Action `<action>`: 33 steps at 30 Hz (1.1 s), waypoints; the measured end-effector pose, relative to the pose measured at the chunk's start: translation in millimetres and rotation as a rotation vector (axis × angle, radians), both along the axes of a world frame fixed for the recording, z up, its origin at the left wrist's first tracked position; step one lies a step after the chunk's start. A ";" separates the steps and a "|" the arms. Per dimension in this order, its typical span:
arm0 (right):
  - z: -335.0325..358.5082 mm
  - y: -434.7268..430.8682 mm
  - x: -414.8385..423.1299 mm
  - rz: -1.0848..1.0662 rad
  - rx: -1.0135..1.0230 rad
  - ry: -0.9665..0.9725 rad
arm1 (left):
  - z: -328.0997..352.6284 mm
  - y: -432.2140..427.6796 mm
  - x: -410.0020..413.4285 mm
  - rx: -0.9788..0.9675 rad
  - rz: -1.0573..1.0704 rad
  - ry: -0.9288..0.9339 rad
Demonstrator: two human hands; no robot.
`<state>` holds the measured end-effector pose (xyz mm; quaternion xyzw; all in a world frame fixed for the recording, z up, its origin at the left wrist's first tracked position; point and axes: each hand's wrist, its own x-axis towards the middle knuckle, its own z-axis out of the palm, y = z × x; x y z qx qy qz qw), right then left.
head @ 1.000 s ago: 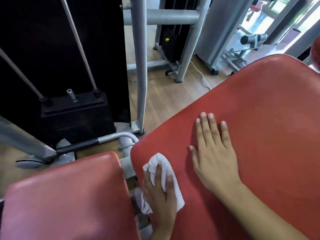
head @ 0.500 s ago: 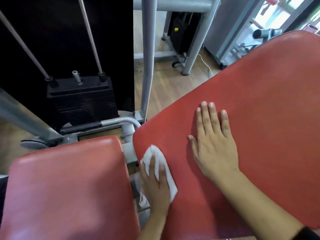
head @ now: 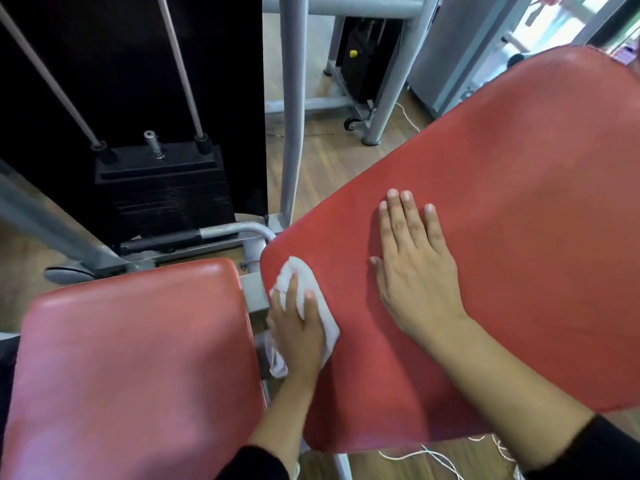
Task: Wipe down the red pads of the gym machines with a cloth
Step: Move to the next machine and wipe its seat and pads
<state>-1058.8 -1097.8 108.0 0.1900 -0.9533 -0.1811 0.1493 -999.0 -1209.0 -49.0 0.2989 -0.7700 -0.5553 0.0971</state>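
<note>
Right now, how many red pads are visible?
2. The large pad lies on the right, under the right hand and the cloth that the left hand holds. The small pad is at lower left. More may be out of frame.

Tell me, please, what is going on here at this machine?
A person is wiping the large red pad of a gym machine. Their left hand holds a white cloth pressed against the pad's left edge, near its corner. Their right hand lies flat on the same pad, fingers straight. The smaller red pad beside it has no hand on it.
</note>
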 end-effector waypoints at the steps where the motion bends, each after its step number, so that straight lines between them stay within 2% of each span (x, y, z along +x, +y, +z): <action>1: 2.5 3.1 2.0 0.012 0.013 -0.004 | 0.4 13.6 21.4 -0.015 -0.035 0.023; 4: 13.1 13.9 7.7 0.027 0.033 -0.014 | 6.3 40.8 67.8 -0.039 -0.081 0.016; 6: 21.5 22.8 10.3 0.029 0.045 -0.013 | 2.9 34.9 68.9 -0.033 -0.100 0.062; 9: 35.0 40.1 14.5 0.034 0.061 -0.001 | -18.1 10.9 51.0 -0.021 -0.016 0.102; 12: 40.1 49.4 23.1 0.054 0.087 -0.010 | -28.0 9.2 44.8 0.050 0.070 0.038; 15: 33.3 52.1 36.1 0.075 0.113 -0.031 | -15.3 30.2 70.6 0.006 0.104 0.002; 20: 28.6 54.6 43.3 0.101 0.161 -0.019 | -9.8 49.9 109.0 -0.043 0.095 0.086; 25: 38.9 60.3 50.6 0.113 0.162 -0.031 | -5.4 36.3 72.9 0.011 0.211 -0.262; 27: 49.1 70.7 54.3 0.124 0.129 -0.005 | 10.5 55.5 79.1 -0.048 0.239 -0.208; 33: 85.7 106.4 55.2 0.119 0.052 0.040 | 84.5 138.4 97.5 -0.264 0.172 0.144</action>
